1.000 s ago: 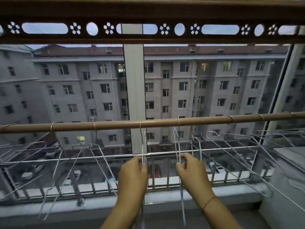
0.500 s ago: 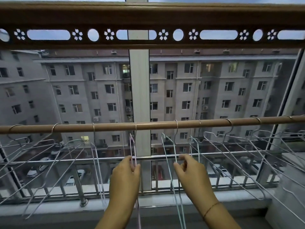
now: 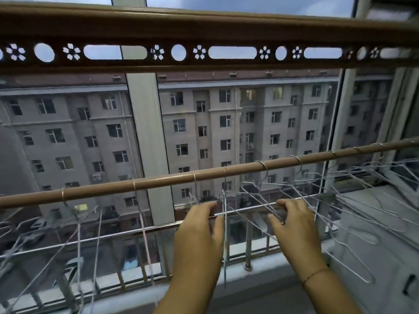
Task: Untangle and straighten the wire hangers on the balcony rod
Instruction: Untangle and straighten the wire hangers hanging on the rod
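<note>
The rod [image 3: 204,176] is crossing the view from 9 o'clock, rising slightly toward 3 o'clock, and the wire hangers [image 3: 317,193] are hanging from it by their hooks all along its length. Toward 3 o'clock they are overlapping in a crowded fan, their wires crossing one another. Toward 8 o'clock they are hanging looser and further apart.

The left hand [image 3: 199,225] is reaching up at 6 o'clock, just below the rod. Its fingers are bending forward with the thumb held apart from them. One edge-on hanger [image 3: 225,234] is hanging straight down just beside that thumb. Whether the fingers are closing on any wire cannot be told, since the hand is covering that spot.

The right hand [image 3: 292,225] is reaching up at 5 o'clock, with a thin bracelet [image 3: 314,274] sitting on its wrist. Its fingers are curling over the slanting wires at the near edge of the crowded fan, with the thumb lying beneath them.

Behind the hands a metal railing [image 3: 113,234] is running across, and an apartment block [image 3: 226,123] is filling the window beyond. A brown cut-out beam [image 3: 204,26] is spanning the view at 12 o'clock
</note>
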Demonstrator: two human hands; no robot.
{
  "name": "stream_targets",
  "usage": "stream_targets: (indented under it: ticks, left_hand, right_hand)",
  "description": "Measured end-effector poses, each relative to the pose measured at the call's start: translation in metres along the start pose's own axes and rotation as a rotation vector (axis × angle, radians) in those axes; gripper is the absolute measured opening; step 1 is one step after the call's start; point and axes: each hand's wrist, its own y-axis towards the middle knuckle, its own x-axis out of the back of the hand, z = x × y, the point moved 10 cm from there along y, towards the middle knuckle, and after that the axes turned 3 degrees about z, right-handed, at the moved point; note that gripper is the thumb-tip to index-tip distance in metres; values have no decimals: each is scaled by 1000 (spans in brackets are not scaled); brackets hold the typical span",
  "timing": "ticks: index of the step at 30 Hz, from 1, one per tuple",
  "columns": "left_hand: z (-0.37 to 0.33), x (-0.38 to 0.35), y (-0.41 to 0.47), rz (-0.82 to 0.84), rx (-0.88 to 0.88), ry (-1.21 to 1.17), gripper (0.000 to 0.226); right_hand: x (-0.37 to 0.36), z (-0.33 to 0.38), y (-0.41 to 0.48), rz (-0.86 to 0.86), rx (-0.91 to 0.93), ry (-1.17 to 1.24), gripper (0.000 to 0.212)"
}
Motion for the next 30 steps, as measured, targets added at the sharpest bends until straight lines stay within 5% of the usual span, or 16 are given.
stream_targets:
  ticks: [8, 13, 30]
  left_hand:
    - [13, -99, 13, 219, 281, 291, 49]
    - [9, -123, 7, 188, 400, 406, 19]
    - [-15, -146, 10, 129, 375, 414, 26]
  right_hand:
    - [-9, -45, 29, 226, 70, -58, 23]
    - [-9, -59, 38, 325, 177, 6, 14]
    - [-5, -79, 53, 374, 170, 111, 20]
